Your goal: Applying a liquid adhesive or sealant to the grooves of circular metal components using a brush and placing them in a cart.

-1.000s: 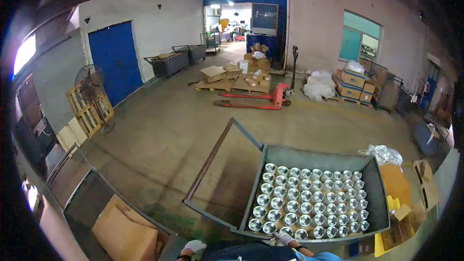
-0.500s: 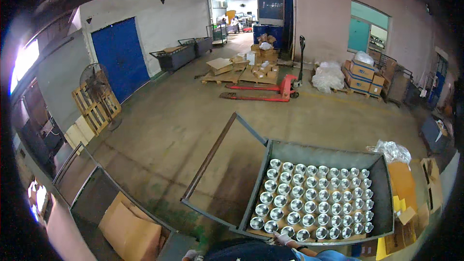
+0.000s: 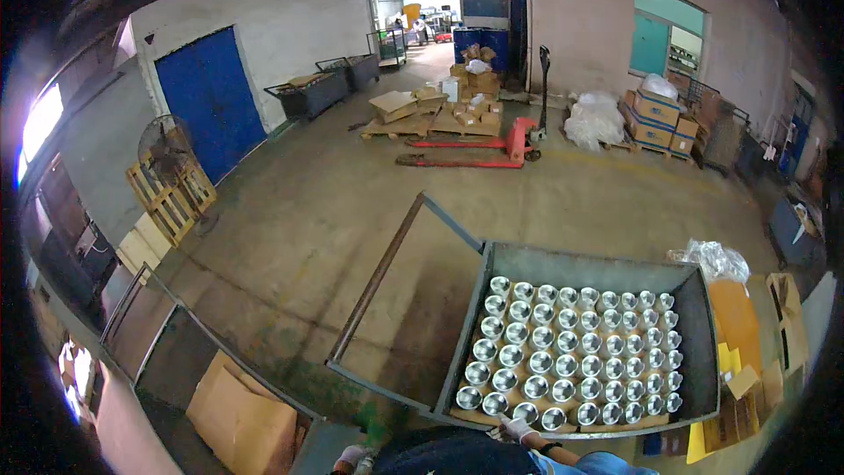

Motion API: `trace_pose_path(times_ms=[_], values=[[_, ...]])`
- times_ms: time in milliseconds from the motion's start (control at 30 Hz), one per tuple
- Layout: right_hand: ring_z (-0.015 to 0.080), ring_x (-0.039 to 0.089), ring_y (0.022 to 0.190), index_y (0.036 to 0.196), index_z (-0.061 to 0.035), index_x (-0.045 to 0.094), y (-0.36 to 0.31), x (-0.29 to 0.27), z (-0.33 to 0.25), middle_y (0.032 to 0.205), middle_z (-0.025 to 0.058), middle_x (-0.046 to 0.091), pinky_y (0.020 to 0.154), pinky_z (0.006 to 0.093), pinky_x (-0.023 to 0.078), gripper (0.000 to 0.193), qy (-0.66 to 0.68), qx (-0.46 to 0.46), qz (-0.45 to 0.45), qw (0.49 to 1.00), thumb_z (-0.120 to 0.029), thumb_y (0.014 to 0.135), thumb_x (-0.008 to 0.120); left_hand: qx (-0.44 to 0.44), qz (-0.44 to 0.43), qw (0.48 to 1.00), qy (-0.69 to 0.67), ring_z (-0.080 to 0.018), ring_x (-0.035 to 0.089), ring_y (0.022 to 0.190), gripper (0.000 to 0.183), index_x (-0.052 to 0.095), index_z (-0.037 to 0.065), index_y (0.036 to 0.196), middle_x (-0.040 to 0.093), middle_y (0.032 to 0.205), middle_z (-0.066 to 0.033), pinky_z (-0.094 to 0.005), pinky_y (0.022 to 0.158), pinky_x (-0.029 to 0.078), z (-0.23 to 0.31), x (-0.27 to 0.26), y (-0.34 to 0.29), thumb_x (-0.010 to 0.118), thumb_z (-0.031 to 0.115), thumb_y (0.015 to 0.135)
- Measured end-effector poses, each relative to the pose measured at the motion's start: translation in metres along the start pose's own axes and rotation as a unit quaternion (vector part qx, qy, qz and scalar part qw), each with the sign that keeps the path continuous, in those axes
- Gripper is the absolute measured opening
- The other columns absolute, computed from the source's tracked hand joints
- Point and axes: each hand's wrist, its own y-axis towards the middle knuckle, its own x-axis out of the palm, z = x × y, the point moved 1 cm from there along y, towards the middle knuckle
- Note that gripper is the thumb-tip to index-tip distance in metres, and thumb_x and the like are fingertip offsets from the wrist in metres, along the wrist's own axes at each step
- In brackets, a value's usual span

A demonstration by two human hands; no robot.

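Observation:
Rows of shiny, cup-like round metal parts (image 3: 541, 362) stand on brown sheeting in a grey metal cart (image 3: 712, 361) in front of me on the right. At its near edge my right hand (image 3: 519, 429), in a whitish glove, has its fingers stretched out beside the front row of parts. I see nothing held in it. My left hand (image 3: 352, 455), also gloved, is low at the bottom edge, near the corner of another grey cart (image 3: 163, 387). Its fingers are too small and cut off to read. Dark clothing hides the space between my hands.
A frame handle (image 3: 374, 286) juts left from the parts cart. Cardboard (image 3: 242, 413) lies in the left cart. Farther off are a red pallet jack (image 3: 475, 157), pallets with boxes (image 3: 440, 110) and a standing fan (image 3: 167, 148). Clear plastic wrap (image 3: 716, 259) and flattened cardboard lie right.
The view has shifted slightly, and the far things sit a little higher in it. My right hand remains by the cart's near edge, and my left hand stays low.

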Motion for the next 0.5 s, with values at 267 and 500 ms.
trace_pose_path(times_ms=[267,500], values=[[0.0225,0.066,0.069,0.090,0.0016,0.070,-0.033,-0.002,-0.023,0.078,0.0116,0.069,0.061,0.0365,0.051,0.068,-0.036,-0.114,-0.018,0.993,-0.062,0.093,0.046,-0.049,-0.026,0.998,-0.025,-0.0347,0.064,0.085,0.034,0.061,0.022,0.121,0.065,0.093,-0.0133,-0.0433,0.076,0.052,-0.024,0.025,0.024,0.049,0.033,0.092],[0.0235,0.068,0.069,0.085,0.0005,0.070,0.042,0.008,0.039,0.080,0.0125,0.071,0.059,0.0362,0.052,0.066,-0.171,-0.080,0.011,0.982,-0.057,0.097,0.038,-0.089,-0.042,0.995,0.025,-0.0330,0.065,0.083,0.027,0.070,0.019,0.104,0.068,0.089,-0.0155,-0.0415,0.074,0.051,0.013,-0.001,0.039,0.054,0.035,0.090]])
